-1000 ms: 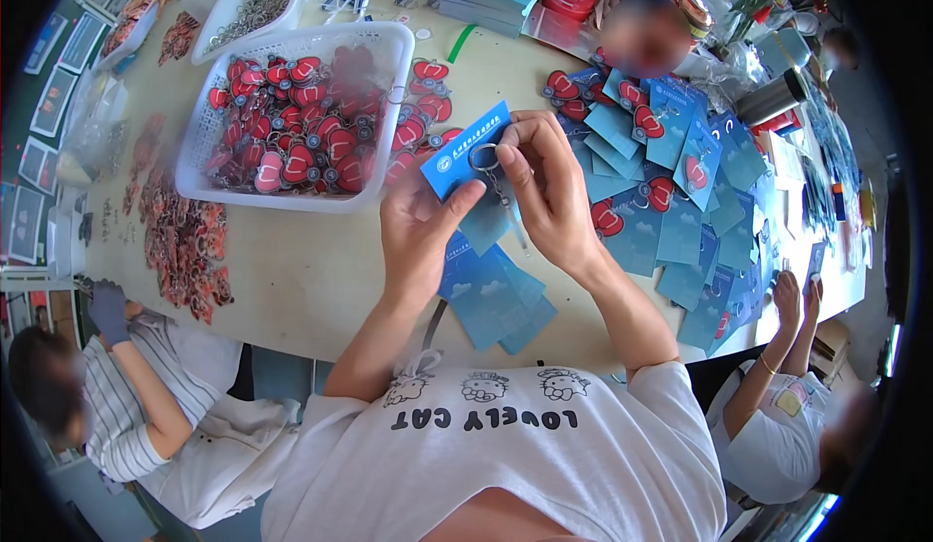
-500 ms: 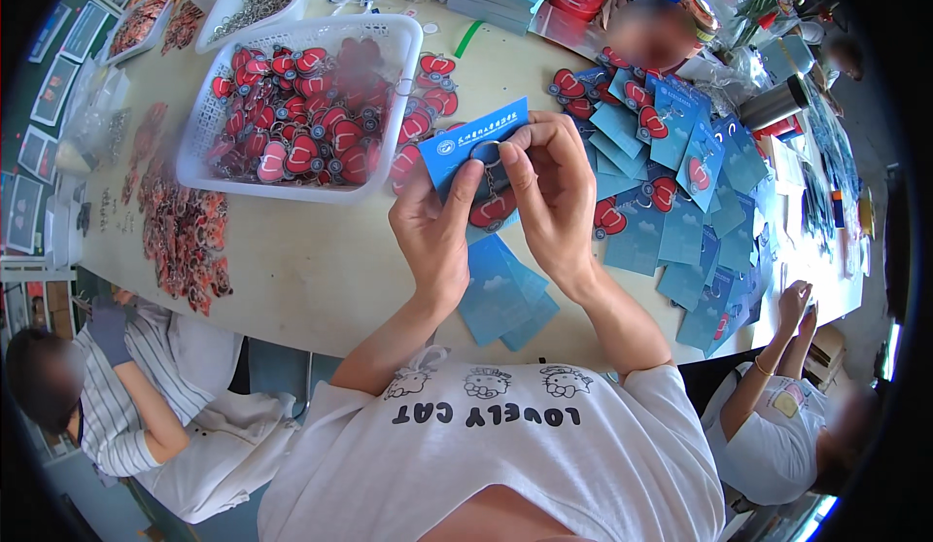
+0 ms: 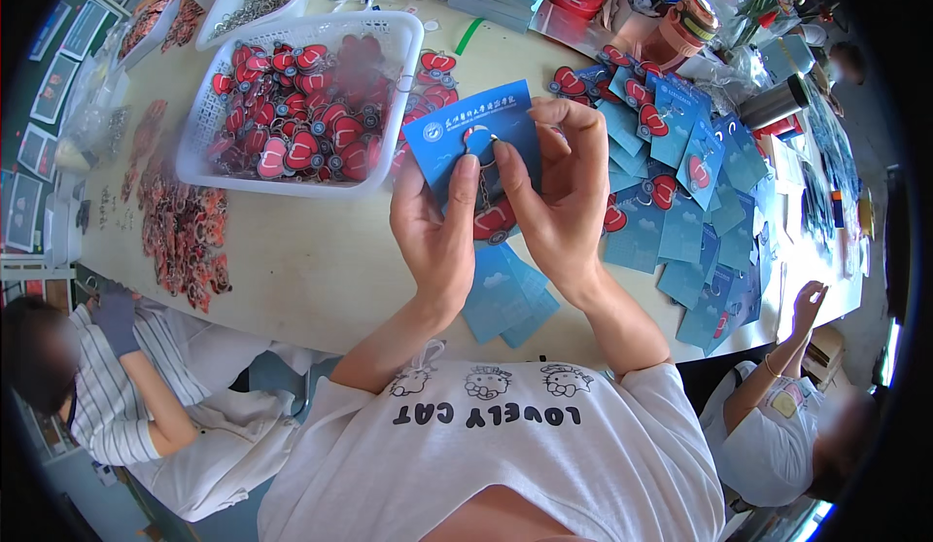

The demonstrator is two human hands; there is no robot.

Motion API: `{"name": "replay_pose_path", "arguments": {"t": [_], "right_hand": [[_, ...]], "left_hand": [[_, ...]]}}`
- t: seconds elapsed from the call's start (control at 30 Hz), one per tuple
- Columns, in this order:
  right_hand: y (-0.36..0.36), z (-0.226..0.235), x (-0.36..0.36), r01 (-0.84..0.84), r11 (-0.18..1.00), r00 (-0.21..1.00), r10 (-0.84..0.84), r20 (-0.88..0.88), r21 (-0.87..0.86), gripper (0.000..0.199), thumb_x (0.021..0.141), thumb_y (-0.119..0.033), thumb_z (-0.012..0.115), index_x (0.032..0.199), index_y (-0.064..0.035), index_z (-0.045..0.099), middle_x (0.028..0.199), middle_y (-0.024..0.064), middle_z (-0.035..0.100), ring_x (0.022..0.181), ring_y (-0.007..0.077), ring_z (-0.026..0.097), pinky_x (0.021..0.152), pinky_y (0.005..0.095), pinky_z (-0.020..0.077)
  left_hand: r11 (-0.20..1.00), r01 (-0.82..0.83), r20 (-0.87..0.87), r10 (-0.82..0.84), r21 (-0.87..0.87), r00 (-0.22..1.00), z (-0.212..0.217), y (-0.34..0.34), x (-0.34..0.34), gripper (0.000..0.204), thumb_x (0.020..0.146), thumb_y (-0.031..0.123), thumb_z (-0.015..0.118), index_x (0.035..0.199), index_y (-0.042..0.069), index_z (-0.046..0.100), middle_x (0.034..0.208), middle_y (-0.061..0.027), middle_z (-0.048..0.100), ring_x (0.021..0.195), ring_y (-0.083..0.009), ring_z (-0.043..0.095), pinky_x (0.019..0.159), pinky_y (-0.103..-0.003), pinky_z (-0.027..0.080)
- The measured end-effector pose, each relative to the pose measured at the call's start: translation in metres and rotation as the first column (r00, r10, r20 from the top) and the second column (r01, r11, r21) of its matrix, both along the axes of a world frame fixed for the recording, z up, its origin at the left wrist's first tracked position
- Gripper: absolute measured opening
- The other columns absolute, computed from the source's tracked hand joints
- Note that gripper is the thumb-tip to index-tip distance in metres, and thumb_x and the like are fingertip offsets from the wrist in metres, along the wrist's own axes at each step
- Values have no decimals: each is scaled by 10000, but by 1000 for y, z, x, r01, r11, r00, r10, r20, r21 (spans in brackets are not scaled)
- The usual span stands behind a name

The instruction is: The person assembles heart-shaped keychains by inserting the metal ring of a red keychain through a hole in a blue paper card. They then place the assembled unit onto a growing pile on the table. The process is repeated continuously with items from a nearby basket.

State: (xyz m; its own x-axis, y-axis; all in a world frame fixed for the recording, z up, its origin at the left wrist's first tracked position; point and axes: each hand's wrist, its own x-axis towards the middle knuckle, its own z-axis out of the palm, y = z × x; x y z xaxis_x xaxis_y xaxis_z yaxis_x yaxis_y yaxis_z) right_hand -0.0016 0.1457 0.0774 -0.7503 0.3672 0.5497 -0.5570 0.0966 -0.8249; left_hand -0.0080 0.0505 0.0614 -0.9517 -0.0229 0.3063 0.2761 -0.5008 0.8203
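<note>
Two hands work above the middle of the pale round table; our left hand pinches a small blue paper card by its lower edge, and our right hand closes thumb and fingertips on the short metal chain of a red heart-shaped keyring hanging against it; the thin card could bend or tear at its hole if we tug; the chain could slip and drop among the loose blue cards at the near edge.
</note>
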Motion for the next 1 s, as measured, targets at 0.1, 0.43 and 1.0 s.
{"name": "replay_pose_path", "arguments": {"t": [0.1, 0.43, 1.0], "right_hand": [[8, 0, 4, 1, 990, 992, -19, 122, 142, 359, 837, 68, 639, 1128, -10, 443, 998, 88, 564, 863, 95, 595, 685, 223, 489], [103, -10, 30, 199, 968, 939, -233, 252, 153, 375, 888, 25, 602, 1231, -10, 452, 1133, 79, 519, 988, 179, 608, 790, 296, 518], [109, -32, -34, -122, 527, 938, -217, 272, 841, 476, 788, -188, 739, 1229, -128, 573, 1286, 95, 539, 1148, 312, 523, 981, 407, 413]], "left_hand": [[997, 46, 13, -46, -55, 999, -5, -1, -5, 320, 961, 29, 533, 1274, -6, 477, 1141, -52, 579, 1039, -88, 531, 904, -259, 422], [450, -120, -245, -232, -885, 941, -41, -43, 3, 525, 823, 267, 726, 1225, 30, 486, 1114, -128, 523, 1029, -254, 516, 868, -393, 397], [532, 360, 305, -192, -767, 933, -75, -80, 7, 354, 729, 46, 788, 960, 31, 520, 926, -82, 607, 836, -153, 597, 687, -315, 481]]}}
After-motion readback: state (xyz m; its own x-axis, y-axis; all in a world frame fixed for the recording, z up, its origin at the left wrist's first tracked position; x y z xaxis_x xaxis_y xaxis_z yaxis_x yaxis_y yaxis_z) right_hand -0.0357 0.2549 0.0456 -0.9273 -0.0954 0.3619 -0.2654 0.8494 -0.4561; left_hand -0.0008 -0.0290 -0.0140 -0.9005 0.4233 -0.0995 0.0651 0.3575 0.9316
